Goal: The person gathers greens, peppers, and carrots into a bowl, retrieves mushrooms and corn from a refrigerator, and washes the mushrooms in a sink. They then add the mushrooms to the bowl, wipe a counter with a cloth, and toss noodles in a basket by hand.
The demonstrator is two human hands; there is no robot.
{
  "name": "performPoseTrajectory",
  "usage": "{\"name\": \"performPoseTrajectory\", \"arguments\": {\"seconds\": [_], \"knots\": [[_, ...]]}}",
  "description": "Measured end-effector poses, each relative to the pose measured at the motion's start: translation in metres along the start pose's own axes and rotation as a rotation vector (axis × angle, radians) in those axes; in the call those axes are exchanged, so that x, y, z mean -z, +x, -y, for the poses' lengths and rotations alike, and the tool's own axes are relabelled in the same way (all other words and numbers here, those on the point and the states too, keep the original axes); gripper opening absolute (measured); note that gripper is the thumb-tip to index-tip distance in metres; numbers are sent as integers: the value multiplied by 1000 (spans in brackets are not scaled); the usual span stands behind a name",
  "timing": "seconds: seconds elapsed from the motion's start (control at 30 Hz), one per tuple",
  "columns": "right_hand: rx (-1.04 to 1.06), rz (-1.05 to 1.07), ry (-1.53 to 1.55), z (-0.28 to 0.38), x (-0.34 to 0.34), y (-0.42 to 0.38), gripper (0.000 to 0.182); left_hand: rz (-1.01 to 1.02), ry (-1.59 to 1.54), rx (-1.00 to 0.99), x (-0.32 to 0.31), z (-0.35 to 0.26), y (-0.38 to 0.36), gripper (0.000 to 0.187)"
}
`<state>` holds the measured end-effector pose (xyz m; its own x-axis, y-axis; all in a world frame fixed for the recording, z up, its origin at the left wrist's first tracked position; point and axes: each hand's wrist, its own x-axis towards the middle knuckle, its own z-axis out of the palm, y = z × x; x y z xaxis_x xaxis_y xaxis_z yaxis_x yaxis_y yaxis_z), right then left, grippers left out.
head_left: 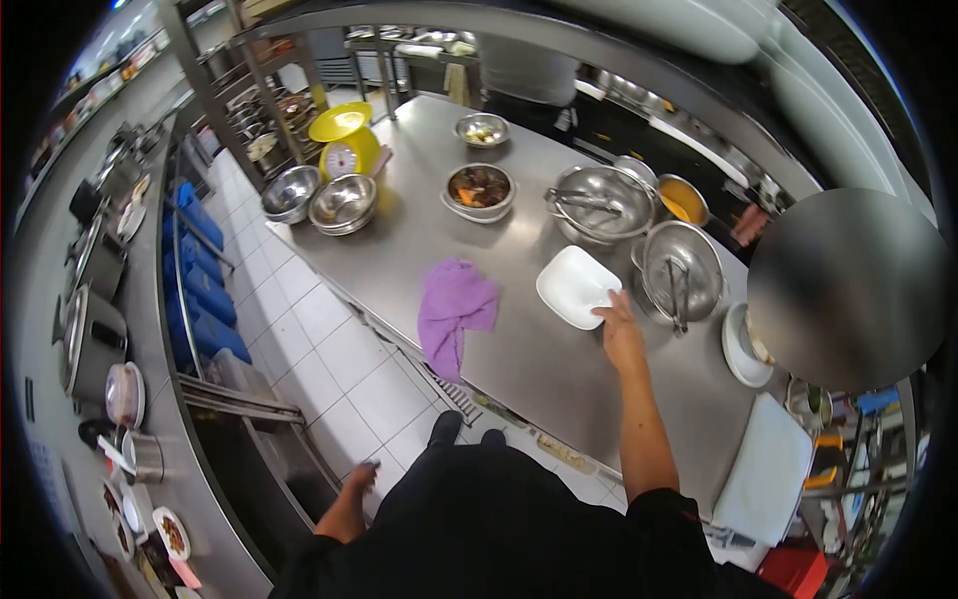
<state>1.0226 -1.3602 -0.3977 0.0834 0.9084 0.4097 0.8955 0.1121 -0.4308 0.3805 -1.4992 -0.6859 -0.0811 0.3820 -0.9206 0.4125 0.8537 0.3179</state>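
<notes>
My right hand (622, 329) holds a white square dish (579, 287) by its near right corner, over the steel table. Low at my left side, away from the table, hangs my left hand (359, 483), its fingers loosely apart with nothing visible in them. A crumpled purple cloth (456, 309) lies to the left of the dish. Just right of the dish is a steel colander (683, 270) with tongs (680, 297) in it. Behind the dish stands another steel bowl (624, 200), also with tongs across it.
A steel bowl of dark food (481, 190), a yellow scale (349, 155) and stacked steel bowls (342, 203) stand farther back. A white cutting board (766, 464) lies at the right end. Another person (526, 70) stands across the table. A steel counter (215, 479) runs along the left.
</notes>
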Motion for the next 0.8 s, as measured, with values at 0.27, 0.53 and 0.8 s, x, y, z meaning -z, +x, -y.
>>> {"name": "performPoseTrajectory", "arguments": {"seconds": [0.27, 0.53, 0.8], "knots": [[14, 182, 264, 101, -22, 23, 21, -41, 313, -114, -83, 86, -93, 56], [87, 803, 494, 183, -58, 60, 31, -380, 113, -328, -54, -10, -102, 56], [91, 785, 440, 252, -101, 109, 29, -358, -94, -349, 25, -38, -60, 57]]}}
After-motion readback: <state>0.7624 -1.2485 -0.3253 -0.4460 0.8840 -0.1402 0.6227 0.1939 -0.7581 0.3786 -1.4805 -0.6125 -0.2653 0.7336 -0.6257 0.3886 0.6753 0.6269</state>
